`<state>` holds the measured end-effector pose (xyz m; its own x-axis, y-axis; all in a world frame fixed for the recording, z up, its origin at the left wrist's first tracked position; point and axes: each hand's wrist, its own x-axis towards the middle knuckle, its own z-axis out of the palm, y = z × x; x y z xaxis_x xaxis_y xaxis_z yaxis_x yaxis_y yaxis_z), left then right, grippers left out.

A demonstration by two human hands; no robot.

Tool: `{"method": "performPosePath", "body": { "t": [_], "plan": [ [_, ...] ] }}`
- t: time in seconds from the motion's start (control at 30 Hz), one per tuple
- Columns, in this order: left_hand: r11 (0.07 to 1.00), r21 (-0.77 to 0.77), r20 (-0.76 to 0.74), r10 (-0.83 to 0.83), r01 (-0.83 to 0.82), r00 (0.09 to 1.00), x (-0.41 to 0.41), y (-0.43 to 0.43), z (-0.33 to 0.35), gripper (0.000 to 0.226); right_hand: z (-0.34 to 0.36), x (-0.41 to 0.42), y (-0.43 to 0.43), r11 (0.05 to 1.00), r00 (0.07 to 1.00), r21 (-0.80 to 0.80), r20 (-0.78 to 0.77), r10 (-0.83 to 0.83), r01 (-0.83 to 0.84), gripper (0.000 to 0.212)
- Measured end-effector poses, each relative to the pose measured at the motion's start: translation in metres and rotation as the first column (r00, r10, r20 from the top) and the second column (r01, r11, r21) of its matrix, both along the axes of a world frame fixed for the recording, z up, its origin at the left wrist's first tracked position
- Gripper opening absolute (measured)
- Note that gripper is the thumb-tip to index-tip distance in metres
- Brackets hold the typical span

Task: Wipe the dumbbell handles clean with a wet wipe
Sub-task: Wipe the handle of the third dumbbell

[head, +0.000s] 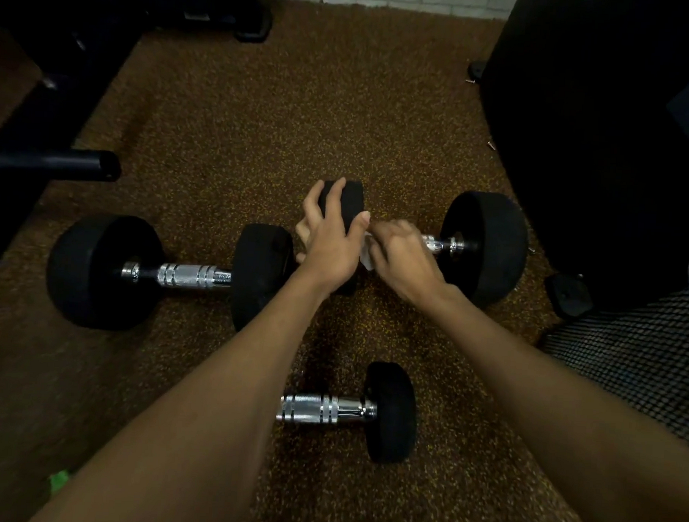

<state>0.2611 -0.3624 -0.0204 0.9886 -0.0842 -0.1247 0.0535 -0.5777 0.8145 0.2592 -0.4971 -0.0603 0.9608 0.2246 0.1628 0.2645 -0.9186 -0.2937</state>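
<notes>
Dumbbell (pixel 489 247) laid on floor (pixel 222 137), centre right of frame. Its inner weight head is clasped by left hand (pixel 332 240), likely against rolling. Wet wipe (pixel 366 258) is clamped round handle (pixel 434 243) by curled right hand (pixel 402 251) for rubbing. Second dumbbell (pixel 192 276) at left and third dumbbell (pixel 391 411) at lower centre are left untouched.

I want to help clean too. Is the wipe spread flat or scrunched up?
Scrunched up: only small white bits of the wet wipe peek out under the right hand, which grips it on the dumbbell handle.
</notes>
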Motion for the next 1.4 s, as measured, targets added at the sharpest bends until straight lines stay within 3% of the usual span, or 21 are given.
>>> {"method": "performPosePath", "body": {
  "t": [0.1,0.23,0.33,0.5,0.67,0.8,0.97,1.17,1.4],
  "plan": [
    [1.000,0.002,-0.007,0.004,-0.004,1.000,0.001,0.000,0.001,0.055,0.013,0.009,0.002,0.996,0.994,0.030,-0.077,-0.077,0.079,0.028],
    [1.000,0.005,-0.023,-0.007,0.007,1.000,0.001,0.000,0.002,0.055,0.032,0.040,0.009,0.961,0.857,0.039,-0.463,-0.226,0.275,0.040],
    [1.000,0.002,-0.019,-0.004,0.004,1.000,0.000,0.000,0.002,0.056,0.033,0.052,0.011,0.956,0.780,-0.034,-0.570,-0.260,0.293,0.048],
    [1.000,-0.006,-0.021,-0.011,0.011,1.000,-0.001,0.000,0.002,0.056,0.030,0.062,0.014,0.951,0.680,-0.014,-0.696,-0.231,0.309,0.046],
    [1.000,-0.024,-0.030,-0.014,0.014,0.999,0.002,0.001,0.002,0.055,0.028,0.048,0.012,0.980,0.828,-0.092,-0.523,-0.200,0.178,0.035],
    [0.999,-0.032,-0.030,-0.015,0.014,0.999,0.002,0.002,0.001,0.055,0.019,0.023,0.004,0.998,0.933,0.017,-0.356,-0.047,0.057,0.027],
    [0.999,-0.036,-0.019,-0.014,0.013,1.000,-0.001,0.003,-0.001,0.055,0.008,0.007,-0.008,0.998,0.975,0.015,-0.214,0.065,-0.063,0.045],
    [0.999,-0.026,-0.030,-0.019,0.019,0.999,-0.001,0.002,0.002,0.055,0.016,-0.004,-0.011,0.997,0.996,0.067,-0.069,0.052,-0.048,0.040],
    [1.000,-0.009,-0.031,-0.011,0.011,0.999,-0.004,0.001,0.004,0.056,0.023,0.006,-0.015,0.982,0.984,0.139,-0.145,-0.106,0.126,0.019]
  ]
}}
